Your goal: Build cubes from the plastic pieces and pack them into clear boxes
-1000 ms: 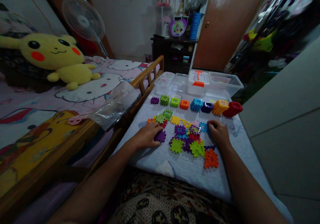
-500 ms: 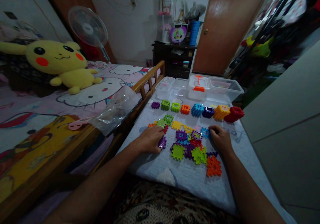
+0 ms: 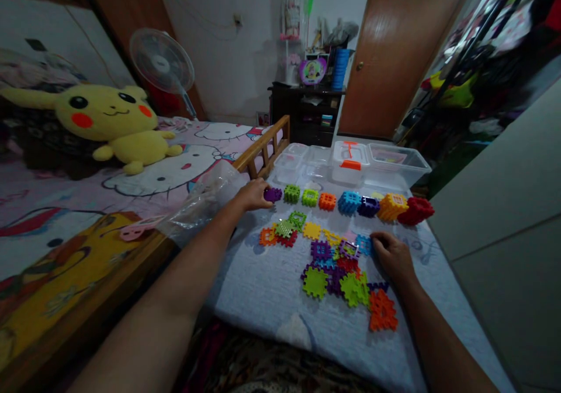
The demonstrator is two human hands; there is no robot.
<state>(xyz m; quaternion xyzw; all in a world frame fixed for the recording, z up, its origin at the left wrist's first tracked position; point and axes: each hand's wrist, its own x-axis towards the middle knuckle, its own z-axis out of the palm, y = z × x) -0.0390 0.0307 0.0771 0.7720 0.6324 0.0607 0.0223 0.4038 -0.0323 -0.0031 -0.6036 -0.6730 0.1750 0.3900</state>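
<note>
At the left end of a row of colour-sorted stacks, my left hand (image 3: pixel 255 195) is closed on a purple interlocking tile (image 3: pixel 272 195); I cannot tell whether other purple tiles lie under it. My right hand (image 3: pixel 392 255) rests on the cloth with curled fingers, at the edge of a light blue tile (image 3: pixel 363 244). Whatever its fingers hold, if anything, is hidden. Between the hands lies a loose pile of mixed tiles, with a lime green tile (image 3: pixel 315 282) and an orange tile (image 3: pixel 383 311) at the near side. A smaller group holds a pale green tile (image 3: pixel 284 228).
Behind the row stand clear plastic boxes, one a lidded box (image 3: pixel 349 165) with orange clips. Red tiles (image 3: pixel 416 210) end the row on the right. A wooden bed rail (image 3: pixel 263 147) and a clear plastic bag (image 3: pixel 197 203) border the table's left side; a pale cabinet (image 3: pixel 504 206) stands right.
My left hand has moved from the small tile group up and left to the end of the row, and the purple tile beside it is gone from there. My right hand stays put.
</note>
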